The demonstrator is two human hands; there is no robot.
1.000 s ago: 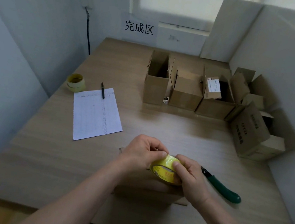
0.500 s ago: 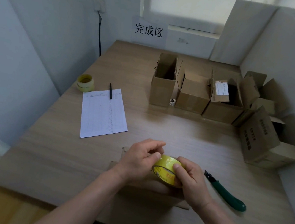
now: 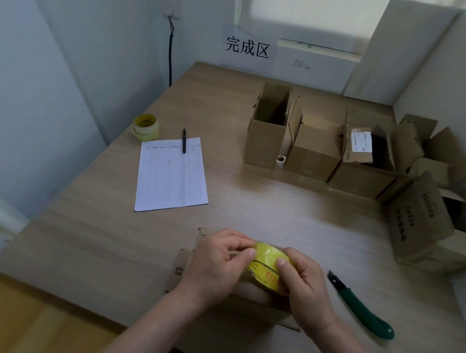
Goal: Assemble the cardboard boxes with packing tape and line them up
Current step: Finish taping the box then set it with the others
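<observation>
Both hands hold a yellow roll of packing tape (image 3: 266,264) low in the middle of the view. My left hand (image 3: 219,265) pinches the roll's top edge with thumb and fingertips. My right hand (image 3: 304,287) grips the roll from the right. Beneath them a flat cardboard box (image 3: 182,270) marked K6 lies on the wooden table (image 3: 266,209), mostly hidden by my hands. Open cardboard boxes stand in a row at the back: a tall narrow one (image 3: 267,127), a lower one (image 3: 316,147) and one with a white label (image 3: 364,169).
A green-handled cutter (image 3: 362,308) lies right of my hands. A printed sheet (image 3: 172,173) with a black pen (image 3: 184,140) and a second tape roll (image 3: 145,127) are at left. More boxes (image 3: 426,220) crowd the right wall. A sign (image 3: 247,47) hangs on the back wall.
My left thumb and fingers have shifted along the top edge of the tape roll. The camera has turned slightly left, so the scene sits further right in the frame.
</observation>
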